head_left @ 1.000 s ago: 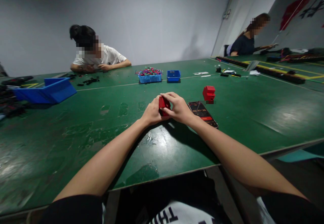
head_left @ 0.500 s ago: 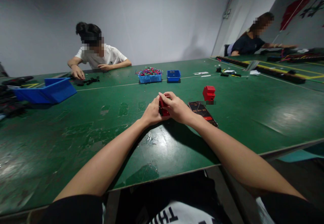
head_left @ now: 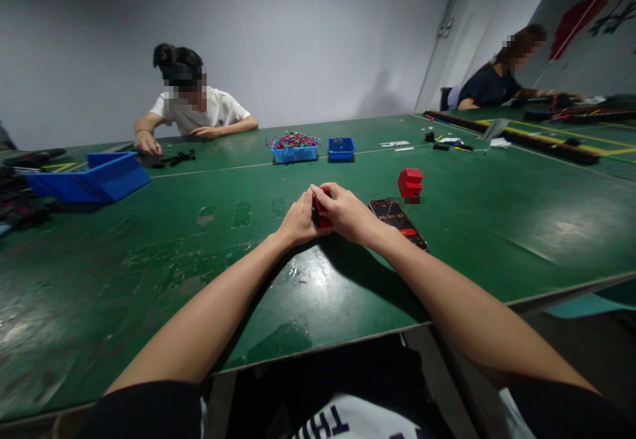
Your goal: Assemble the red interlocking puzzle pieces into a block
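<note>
Between my two hands is a small red block-like piece (head_left: 322, 216), mostly covered by the fingers, with a dark part along its left side. My left hand (head_left: 299, 217) is closed around its left side. From the right, my right hand (head_left: 346, 212) grips the same piece, its fingers across the top and front. Right of the hands lies a phone (head_left: 397, 222) showing a running timer. Just beyond the phone stands a red block-shaped part (head_left: 410, 183) with an angled top and a small dark hole.
Across the green table (head_left: 209, 320) stand a light-blue box of colourful small pieces (head_left: 295, 153) and a small blue tray (head_left: 340, 149). A large blue bin (head_left: 89, 177) is at left. One person (head_left: 199, 108) sits opposite; another person (head_left: 489, 88) is at far right.
My right fingers have shifted slightly over the red piece, which both hands still hold. The person opposite has moved a hand slightly, and the person at far right has leaned rightward.
</note>
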`<act>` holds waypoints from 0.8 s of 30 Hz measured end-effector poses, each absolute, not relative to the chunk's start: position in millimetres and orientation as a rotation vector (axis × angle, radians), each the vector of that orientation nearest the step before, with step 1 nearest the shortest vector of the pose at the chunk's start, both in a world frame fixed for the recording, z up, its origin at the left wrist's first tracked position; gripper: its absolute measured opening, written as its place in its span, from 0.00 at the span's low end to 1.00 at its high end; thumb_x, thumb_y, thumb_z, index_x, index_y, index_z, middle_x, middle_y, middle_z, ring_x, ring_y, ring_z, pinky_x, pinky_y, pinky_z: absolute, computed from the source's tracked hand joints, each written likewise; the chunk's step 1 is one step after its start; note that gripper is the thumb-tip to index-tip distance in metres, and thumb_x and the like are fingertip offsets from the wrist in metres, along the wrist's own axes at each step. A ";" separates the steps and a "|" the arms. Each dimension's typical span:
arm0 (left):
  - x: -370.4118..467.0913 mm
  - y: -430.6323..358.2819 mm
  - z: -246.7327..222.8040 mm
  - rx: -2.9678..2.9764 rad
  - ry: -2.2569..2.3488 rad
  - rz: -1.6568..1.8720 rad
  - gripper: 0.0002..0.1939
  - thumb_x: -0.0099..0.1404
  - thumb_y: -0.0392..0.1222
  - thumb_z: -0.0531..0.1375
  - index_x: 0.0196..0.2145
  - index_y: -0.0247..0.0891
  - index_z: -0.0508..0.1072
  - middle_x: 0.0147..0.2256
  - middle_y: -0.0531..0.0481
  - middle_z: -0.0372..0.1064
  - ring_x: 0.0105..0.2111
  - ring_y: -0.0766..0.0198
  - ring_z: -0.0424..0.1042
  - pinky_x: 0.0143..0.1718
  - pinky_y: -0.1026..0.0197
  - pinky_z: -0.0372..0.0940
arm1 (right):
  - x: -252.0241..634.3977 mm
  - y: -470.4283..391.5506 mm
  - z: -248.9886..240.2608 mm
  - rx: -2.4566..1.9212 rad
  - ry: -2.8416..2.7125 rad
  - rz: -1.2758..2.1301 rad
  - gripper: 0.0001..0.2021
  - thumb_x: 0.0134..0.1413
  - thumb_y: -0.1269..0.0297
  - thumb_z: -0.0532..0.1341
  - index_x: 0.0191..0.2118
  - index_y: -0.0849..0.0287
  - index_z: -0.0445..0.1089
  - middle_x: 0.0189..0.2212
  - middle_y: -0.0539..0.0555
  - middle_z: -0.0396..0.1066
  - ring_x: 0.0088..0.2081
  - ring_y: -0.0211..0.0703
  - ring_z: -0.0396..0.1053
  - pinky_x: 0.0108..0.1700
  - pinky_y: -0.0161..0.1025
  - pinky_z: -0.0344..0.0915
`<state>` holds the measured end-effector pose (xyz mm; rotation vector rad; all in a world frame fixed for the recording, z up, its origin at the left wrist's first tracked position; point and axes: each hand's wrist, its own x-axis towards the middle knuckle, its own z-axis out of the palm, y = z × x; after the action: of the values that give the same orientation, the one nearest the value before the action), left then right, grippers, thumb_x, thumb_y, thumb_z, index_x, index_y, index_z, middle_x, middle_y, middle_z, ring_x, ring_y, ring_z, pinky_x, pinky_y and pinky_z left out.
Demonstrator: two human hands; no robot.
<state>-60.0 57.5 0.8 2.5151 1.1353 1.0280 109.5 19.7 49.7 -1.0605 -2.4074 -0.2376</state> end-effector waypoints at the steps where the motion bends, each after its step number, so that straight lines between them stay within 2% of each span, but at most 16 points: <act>1: -60.0 57.6 0.8 2.517 1.136 1.026 0.46 0.51 0.53 0.69 0.60 0.32 0.56 0.53 0.35 0.64 0.53 0.43 0.69 0.54 0.41 0.67 | 109.6 19.5 50.0 -1.067 -2.406 -0.230 0.30 0.58 0.75 0.57 0.67 0.63 0.56 0.56 0.68 0.65 0.51 0.54 0.69 0.52 0.50 0.68; 7: -58.2 57.5 1.6 2.521 1.134 1.032 0.48 0.50 0.55 0.69 0.61 0.32 0.55 0.54 0.34 0.64 0.53 0.43 0.69 0.54 0.42 0.67 | 112.5 20.4 51.7 -1.085 -2.414 -0.179 0.29 0.59 0.74 0.56 0.66 0.68 0.57 0.55 0.71 0.64 0.50 0.55 0.69 0.51 0.50 0.68; 13: -54.5 55.3 3.0 2.504 1.125 1.037 0.46 0.50 0.52 0.70 0.61 0.34 0.55 0.53 0.35 0.65 0.52 0.44 0.70 0.52 0.42 0.68 | 117.2 19.0 53.4 -1.061 -2.420 -0.253 0.29 0.57 0.75 0.58 0.65 0.63 0.59 0.53 0.68 0.66 0.51 0.56 0.67 0.51 0.53 0.66; 18: -52.1 53.5 4.5 2.484 1.098 1.042 0.46 0.50 0.52 0.70 0.60 0.33 0.56 0.53 0.35 0.64 0.52 0.44 0.70 0.52 0.42 0.68 | 119.0 15.0 55.4 -1.063 -2.426 -0.253 0.32 0.53 0.77 0.60 0.65 0.63 0.58 0.52 0.68 0.66 0.51 0.56 0.65 0.52 0.53 0.66; 24: -51.8 54.4 3.8 2.479 1.091 1.039 0.45 0.50 0.51 0.69 0.60 0.34 0.56 0.52 0.37 0.65 0.51 0.45 0.70 0.52 0.43 0.68 | 119.8 22.4 47.1 -1.022 -2.372 -0.110 0.29 0.58 0.75 0.56 0.65 0.64 0.58 0.54 0.68 0.64 0.52 0.54 0.65 0.54 0.52 0.66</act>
<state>-51.8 54.4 3.8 2.4790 1.0908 1.0389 119.8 22.4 47.1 -1.0222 -2.3719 -0.1096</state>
